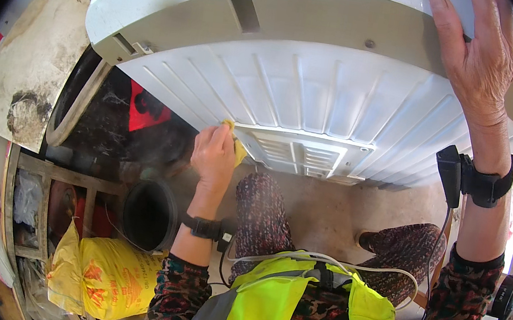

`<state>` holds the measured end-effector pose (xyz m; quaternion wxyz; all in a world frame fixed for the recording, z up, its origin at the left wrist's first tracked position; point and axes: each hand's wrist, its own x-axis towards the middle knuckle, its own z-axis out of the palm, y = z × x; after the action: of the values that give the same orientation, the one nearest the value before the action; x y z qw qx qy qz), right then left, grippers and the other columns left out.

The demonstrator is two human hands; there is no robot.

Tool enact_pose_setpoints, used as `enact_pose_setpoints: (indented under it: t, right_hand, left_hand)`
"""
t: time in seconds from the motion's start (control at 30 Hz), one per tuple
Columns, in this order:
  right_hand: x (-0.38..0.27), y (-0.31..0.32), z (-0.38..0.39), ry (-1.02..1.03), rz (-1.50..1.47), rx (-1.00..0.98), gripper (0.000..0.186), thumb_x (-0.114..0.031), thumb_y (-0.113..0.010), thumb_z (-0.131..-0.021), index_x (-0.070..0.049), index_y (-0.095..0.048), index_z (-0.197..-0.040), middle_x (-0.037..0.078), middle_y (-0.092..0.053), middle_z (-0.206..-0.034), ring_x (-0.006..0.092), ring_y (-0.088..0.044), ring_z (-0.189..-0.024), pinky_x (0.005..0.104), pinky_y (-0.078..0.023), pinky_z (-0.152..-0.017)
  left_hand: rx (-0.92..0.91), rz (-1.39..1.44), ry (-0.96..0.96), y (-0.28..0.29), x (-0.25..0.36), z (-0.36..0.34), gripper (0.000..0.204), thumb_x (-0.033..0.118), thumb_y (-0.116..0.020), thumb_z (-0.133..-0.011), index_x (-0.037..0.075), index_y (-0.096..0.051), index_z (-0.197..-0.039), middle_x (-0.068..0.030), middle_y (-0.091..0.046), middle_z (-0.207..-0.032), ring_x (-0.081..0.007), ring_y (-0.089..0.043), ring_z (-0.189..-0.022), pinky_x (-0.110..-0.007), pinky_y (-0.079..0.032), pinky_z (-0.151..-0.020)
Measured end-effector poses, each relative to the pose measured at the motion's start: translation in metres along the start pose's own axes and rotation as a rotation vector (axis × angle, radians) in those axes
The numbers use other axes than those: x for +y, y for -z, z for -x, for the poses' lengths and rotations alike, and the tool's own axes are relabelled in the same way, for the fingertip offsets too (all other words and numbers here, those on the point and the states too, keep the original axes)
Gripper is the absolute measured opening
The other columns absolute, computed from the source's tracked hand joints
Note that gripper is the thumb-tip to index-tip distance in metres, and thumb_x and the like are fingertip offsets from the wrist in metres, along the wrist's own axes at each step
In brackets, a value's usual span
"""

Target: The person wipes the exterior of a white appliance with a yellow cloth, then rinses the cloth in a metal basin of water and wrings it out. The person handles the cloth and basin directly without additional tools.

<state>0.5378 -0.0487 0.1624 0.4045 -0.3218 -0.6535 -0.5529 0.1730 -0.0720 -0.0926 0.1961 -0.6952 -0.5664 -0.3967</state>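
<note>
A large white appliance [203, 69] with a ribbed panel, a grey-beige band and a rounded white top fills the upper middle. Low on its panel sits a slatted vent plate [299, 154]. My left hand [214, 154] is closed around a yellow cloth [239, 152], pressed against the panel just left of that plate. Folds of the cloth stick out beside the fingers. My right hand [487, 57] rests on the top edge at the right, fingers stretched out and thumb apart, holding nothing. Each wrist wears a black strap with a small box.
On the left stand a stained pale board [34, 53], a black bucket [150, 214], a wooden frame [36, 163] and a full yellow sack [124, 278]. A red cloth-like piece [140, 106] lies behind. White cables [397, 275] cross my lap. My knees are close below the appliance.
</note>
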Motion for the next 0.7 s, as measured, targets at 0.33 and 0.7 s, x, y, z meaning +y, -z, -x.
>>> enact_pose_setpoints:
  t: [0.33, 0.7]
  right_hand:
    - [0.000, -0.003, 0.004, 0.005, 0.026, 0.040, 0.048, -0.017, -0.066, -0.078, 0.002, -0.056, -0.121, 0.022, -0.057, -0.122, 0.0393, -0.053, -0.113, 0.0462, -0.039, -0.098]
    - [0.009, -0.012, 0.004, 0.046, 0.060, 0.084, 0.048, -0.019, -0.066, -0.077, 0.001, -0.057, -0.119, 0.021, -0.057, -0.120, 0.0398, -0.053, -0.112, 0.0466, -0.040, -0.097]
  left_hand:
    - [-0.263, 0.012, 0.137, 0.007, 0.022, -0.016, 0.007, 0.013, -0.066, -0.083, 0.010, -0.070, -0.087, -0.0096, -0.064, -0.082, -0.0326, -0.063, -0.074, -0.042, -0.052, -0.066]
    - [-0.083, -0.038, -0.088, -0.013, 0.042, -0.008, 0.003, 0.013, -0.065, -0.082, 0.015, -0.065, -0.084, -0.0013, -0.059, -0.083, -0.0274, -0.061, -0.078, -0.038, -0.052, -0.062]
